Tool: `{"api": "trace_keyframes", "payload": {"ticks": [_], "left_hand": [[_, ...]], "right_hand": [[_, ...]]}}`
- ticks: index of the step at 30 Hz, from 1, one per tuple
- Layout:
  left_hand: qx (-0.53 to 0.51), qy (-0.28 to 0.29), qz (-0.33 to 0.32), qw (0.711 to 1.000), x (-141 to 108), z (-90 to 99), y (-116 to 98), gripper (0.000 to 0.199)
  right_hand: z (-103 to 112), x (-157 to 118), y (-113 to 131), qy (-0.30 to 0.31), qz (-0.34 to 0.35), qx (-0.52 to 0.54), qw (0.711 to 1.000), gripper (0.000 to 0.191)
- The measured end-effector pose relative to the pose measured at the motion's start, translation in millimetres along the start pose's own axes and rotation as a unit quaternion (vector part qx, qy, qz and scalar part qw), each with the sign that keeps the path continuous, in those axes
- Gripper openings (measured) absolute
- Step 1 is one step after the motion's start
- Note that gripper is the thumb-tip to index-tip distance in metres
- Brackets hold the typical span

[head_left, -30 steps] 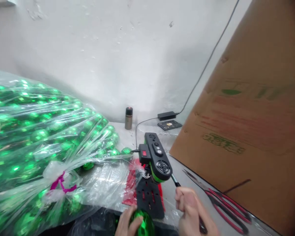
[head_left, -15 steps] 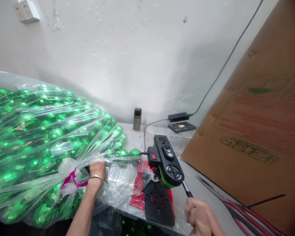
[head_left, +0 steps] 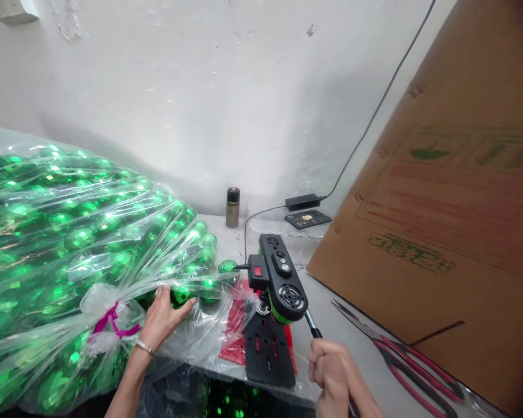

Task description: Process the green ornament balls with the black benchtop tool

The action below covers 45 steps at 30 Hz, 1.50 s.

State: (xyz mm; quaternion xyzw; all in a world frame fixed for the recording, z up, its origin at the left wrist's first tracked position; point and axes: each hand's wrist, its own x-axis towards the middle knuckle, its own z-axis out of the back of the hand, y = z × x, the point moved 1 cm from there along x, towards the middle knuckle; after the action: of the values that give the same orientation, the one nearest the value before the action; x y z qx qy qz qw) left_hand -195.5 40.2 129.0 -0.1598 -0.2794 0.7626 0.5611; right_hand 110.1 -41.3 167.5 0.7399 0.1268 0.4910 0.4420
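A bag [head_left: 131, 273] of balls [head_left: 81, 237] is occupying the left side, and a device [head_left: 283, 276], its handle [head_left: 315, 332] projecting right and forward, is standing at the centre of the counter [head_left: 325, 297] over the rear of a base plate [head_left: 270, 368]. Behind, near the wall [head_left: 200, 104], a bottle [head_left: 232, 210] is standing left of a power adapter [head_left: 303, 202], with a phone [head_left: 307, 219] lying just before the adapter. At right, shears [head_left: 380, 339] are lying between the device and a carton [head_left: 440, 197].

One left hand [head_left: 163, 318] and one right hand [head_left: 335, 366] are showing, with one handle [head_left: 316, 332], one black machine [head_left: 283, 276], one slotted black plate [head_left: 265, 351] and one pair of scissors [head_left: 369, 331]. One bottle [head_left: 232, 210], one power adapter [head_left: 303, 202], one phone-like object [head_left: 308, 219], one cardboard box [head_left: 427, 203], one purple tie [head_left: 112, 319] and one bracelet [head_left: 145, 347] are appearing. Green balls [head_left: 81, 237] are numbering too many to count.
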Motion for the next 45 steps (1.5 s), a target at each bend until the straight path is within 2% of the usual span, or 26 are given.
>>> {"api": "trace_keyframes", "payload": {"ticks": [1,3,5,7,11,13,14,15,16,19,21,23,26,29,34,40,45], "left_hand": [[-0.084,0.004,0.01,0.996,-11.3,-4.3,-0.1,0.083],[-0.249,0.019,0.028,0.968,-35.4,-18.1,-2.0,0.097],[-0.382,0.045,0.049,0.922,-60.0,-37.5,-6.5,0.1],[-0.491,0.081,0.087,0.863,-81.8,-59.0,-13.8,0.094],[-0.641,0.143,0.159,0.737,-106.0,-89.5,-36.3,0.082],[-0.674,0.148,0.183,0.7,-108.1,-94.6,-46.7,0.08],[-0.676,0.153,0.191,0.695,-107.6,-95.5,-50.2,0.081],[-0.667,0.159,0.194,0.702,-106.5,-95.8,-52.4,0.083],[-0.644,0.163,0.189,0.723,-104.9,-95.8,-53.1,0.085],[-0.519,0.162,0.129,0.83,-99.6,-97.2,-49.9,0.095],[-0.445,0.165,0.075,0.877,-96.8,-100.9,-48.4,0.092],[-0.406,0.169,0.025,0.898,-94.7,-106.7,-50.1,0.085],[-0.355,0.143,-0.044,0.923,-91.3,-117.5,-55.6,0.076],[-0.301,0.123,-0.099,0.941,-88.2,-129.3,-58.4,0.072],[-0.236,0.092,-0.186,0.949,-87.4,-143.8,-60.2,0.072],[-0.167,0.055,-0.174,0.969,-89.6,-157.7,-76.2,0.067],[-0.273,0.061,-0.176,0.944,-91.7,-173.6,-80.5,0.074]], "right_hand": [[0.6,1.4,0.5,0.012,0.017,-0.003,1.0,0.041],[1.2,5.3,1.8,0.024,0.043,-0.009,0.999,0.041],[0.8,9.4,3.8,0.023,0.052,-0.014,0.998,0.042],[-0.4,12.4,6.0,0.025,0.06,-0.014,0.998,0.042],[-2.0,14.6,8.5,0.031,0.069,-0.015,0.997,0.041],[-2.6,16.0,10.1,0.035,0.068,-0.014,0.997,0.039],[-3.1,17.4,11.5,0.036,0.067,-0.014,0.997,0.039],[-3.8,19.1,13.2,0.038,0.067,-0.014,0.997,0.039],[-4.6,21.0,15.1,0.039,0.067,-0.013,0.997,0.039],[-7.5,26.1,20.2,0.044,0.065,-0.01,0.997,0.041],[-8.8,27.6,21.8,0.048,0.065,-0.007,0.997,0.041],[-9.0,27.5,22.1,0.049,0.071,-0.008,0.996,0.04],[-7.6,26.6,21.6,0.051,0.084,-0.012,0.995,0.038],[-5.8,26.4,21.2,0.058,0.091,-0.018,0.994,0.036],[-4.0,25.5,19.7,0.055,0.1,-0.017,0.993,0.035],[-2.7,23.0,18.5,0.064,0.093,-0.011,0.994,0.034],[-2.5,24.4,19.3,0.066,0.099,-0.015,0.993,0.035]]}}
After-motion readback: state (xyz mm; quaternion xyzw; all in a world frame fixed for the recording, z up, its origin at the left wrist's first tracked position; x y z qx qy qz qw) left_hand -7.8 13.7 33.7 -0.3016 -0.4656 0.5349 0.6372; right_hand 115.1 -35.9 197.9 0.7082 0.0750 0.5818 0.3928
